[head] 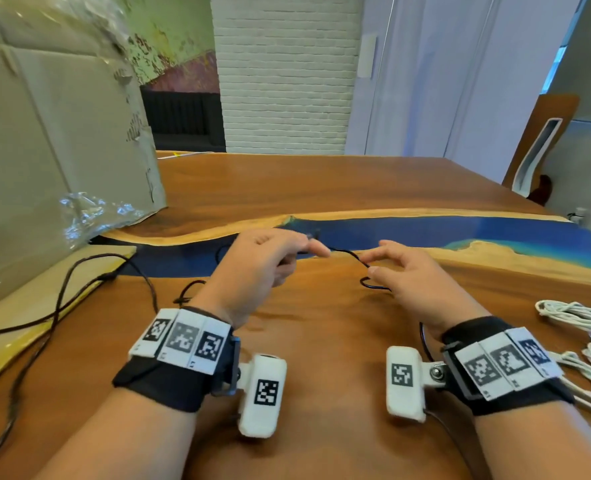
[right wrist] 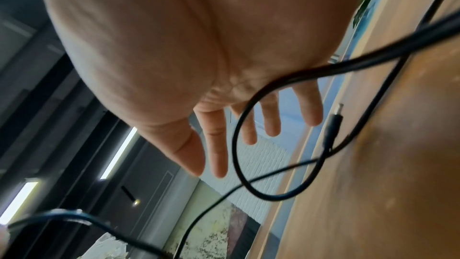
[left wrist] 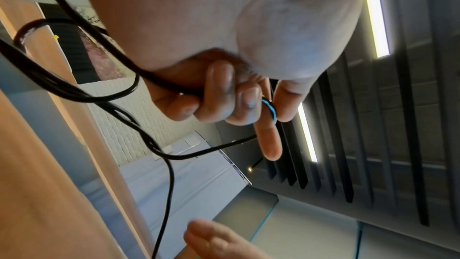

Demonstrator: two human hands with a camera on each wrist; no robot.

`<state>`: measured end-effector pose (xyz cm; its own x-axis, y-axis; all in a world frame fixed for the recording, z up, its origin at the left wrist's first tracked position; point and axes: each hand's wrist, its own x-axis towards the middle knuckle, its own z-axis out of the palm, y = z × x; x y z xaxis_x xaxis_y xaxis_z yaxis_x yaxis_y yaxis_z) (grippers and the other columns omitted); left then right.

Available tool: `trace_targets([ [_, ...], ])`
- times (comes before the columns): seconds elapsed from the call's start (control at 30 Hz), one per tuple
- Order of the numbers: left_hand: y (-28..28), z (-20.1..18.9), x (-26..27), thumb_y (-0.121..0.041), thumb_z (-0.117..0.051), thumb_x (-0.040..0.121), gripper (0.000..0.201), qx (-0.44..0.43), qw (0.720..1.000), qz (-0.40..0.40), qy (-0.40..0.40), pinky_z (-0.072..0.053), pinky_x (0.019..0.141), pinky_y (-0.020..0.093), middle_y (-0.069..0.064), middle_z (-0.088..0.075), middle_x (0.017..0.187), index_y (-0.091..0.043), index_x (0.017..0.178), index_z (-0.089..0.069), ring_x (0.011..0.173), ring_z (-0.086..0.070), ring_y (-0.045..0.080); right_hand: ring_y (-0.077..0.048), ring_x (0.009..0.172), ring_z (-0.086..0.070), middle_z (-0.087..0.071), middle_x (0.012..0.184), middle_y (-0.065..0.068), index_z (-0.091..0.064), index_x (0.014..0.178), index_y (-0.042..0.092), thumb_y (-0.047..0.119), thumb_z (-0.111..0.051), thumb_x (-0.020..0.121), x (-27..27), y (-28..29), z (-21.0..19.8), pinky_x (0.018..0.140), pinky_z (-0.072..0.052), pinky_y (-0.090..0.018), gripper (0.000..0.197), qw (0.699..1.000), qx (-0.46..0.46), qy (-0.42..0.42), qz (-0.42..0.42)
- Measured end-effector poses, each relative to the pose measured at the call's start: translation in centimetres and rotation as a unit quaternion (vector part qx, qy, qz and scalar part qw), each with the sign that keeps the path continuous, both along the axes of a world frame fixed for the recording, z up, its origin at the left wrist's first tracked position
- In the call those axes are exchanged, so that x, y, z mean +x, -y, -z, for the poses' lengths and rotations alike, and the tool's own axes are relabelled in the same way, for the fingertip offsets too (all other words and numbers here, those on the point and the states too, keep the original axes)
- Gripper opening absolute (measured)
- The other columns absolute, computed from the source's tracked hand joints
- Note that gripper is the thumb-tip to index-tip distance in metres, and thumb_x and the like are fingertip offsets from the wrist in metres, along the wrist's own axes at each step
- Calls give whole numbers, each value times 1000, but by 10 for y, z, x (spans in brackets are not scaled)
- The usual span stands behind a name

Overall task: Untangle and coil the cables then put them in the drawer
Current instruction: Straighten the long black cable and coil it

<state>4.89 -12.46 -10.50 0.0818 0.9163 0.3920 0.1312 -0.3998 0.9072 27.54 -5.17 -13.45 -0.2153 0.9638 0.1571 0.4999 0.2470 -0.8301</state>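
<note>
Black cable point(head: 347, 252) pinched in curled left hand point(head: 263, 258), looping under right hand point(head: 412, 271) with fingers spread.

- Desk point(head: 322, 188): a broad wooden slab, warm brown, with a blue resin band point(head: 408, 233) running across it between pale wavy wood edges.
- Cardboard box point(head: 44, 150): stands on the desk's far left, with crinkled clear plastic film point(head: 89, 216) over its lower front.
- Pale flat board point(head: 44, 292): lies on the left part of the desk, just in front of the box.
- Black cable point(head: 89, 271): trails in loose curves across the board and the wood.
- White cables point(head: 578, 320): bundled in loops at the desk's right edge, well apart from the box.
</note>
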Motion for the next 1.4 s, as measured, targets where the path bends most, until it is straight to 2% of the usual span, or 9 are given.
trace_targets([
  [0.2, 10, -2, 16, -12, -47, 83, 36, 14, 996, 82, -34, -24, 53, 27, 17, -28, 52, -9, 67, -79, 56, -20, 29, 0, 147, -30, -35, 160, 17, -30, 156, 42, 17, -56, 102, -20, -5, 11, 122, -27, -35, 65, 993, -9, 0, -116],
  [0.33, 11, -3, 16, -13, -49, 80, 33, -23, 991, 103, -80, -23, 53, 28, 13, -25, 53, -10, 64, -78, 53, -21, 21, -10, 104, -69, -77, 109, 7, -76, 115, 26, 21, -55, 104, -28, -9, 12, 102, -52, -42, 25, 994, -1, 35, -100],
  [0.43, 9, -2, 6, -27, -53, 90, 38, -85, 974, 100, -182, -35, 62, 43, 22, -41, 60, -13, 70, -82, 59, -35, 31, -9, 74, -62, -72, 78, 10, -80, 91, 25, 26, -57, 103, -24, -5, 8, 76, -49, -33, 26, 999, 27, 23, -32],
  [0.5, 6, 1, 3, -45, -49, 102, 50, -117, 957, 58, -257, -49, 77, 42, 5, -63, 67, -22, 73, -83, 68, -55, 21, -7, 66, -56, -66, 73, 5, -79, 89, 27, 30, -58, 103, -18, -3, 4, 66, -44, -29, 25, 998, 55, -16, 9],
  [0.6, -2, 4, 3, -49, -52, 103, 42, -99, 960, -75, -250, -58, 81, 44, -1, -75, 83, -30, 80, -81, 77, -69, 16, 5, 70, -62, -75, 83, 10, -79, 91, 25, 27, -61, 101, -12, -1, -1, 71, -47, -24, 21, 990, 84, -109, 33],
  [0.8, -19, 15, -12, -26, -71, 93, 14, -7, 955, -277, -105, -53, 82, 35, -5, -61, 108, -36, 101, -65, 95, -60, 9, -20, 79, -70, -72, 80, -5, -72, 99, 19, 23, -61, 102, -5, 1, -3, 82, -63, -45, 12, 974, 88, -209, 9],
  [1.0, -16, 10, -7, -40, -53, 103, 23, -36, 973, -186, -134, -43, 103, 36, -28, -62, 118, -36, 110, -75, 121, -53, 2, -20, 79, -73, -71, 72, -2, -66, 99, 11, 16, -55, 103, -17, 7, -1, 83, -61, -42, 12, 953, 47, -293, -64],
  [1.2, -7, 8, 1, -36, -67, 97, 18, -106, 974, -64, -188, -55, 91, 33, -11, -78, 85, -28, 90, -82, 88, -71, 4, -23, 80, -73, -73, 76, -7, -66, 97, 10, 27, -62, 90, -22, 11, -3, 82, -59, -44, 19, 933, 37, -345, -95],
  [1.4, -10, 9, -3, -35, -80, 88, 10, -88, 976, -152, -128, -56, 92, 40, -11, -78, 81, -27, 93, -81, 84, -75, 6, -27, 85, -75, -75, 78, -15, -58, 82, 1, 21, -71, 85, -12, 21, -13, 79, -59, -40, 24, 953, 20, -272, -129],
])
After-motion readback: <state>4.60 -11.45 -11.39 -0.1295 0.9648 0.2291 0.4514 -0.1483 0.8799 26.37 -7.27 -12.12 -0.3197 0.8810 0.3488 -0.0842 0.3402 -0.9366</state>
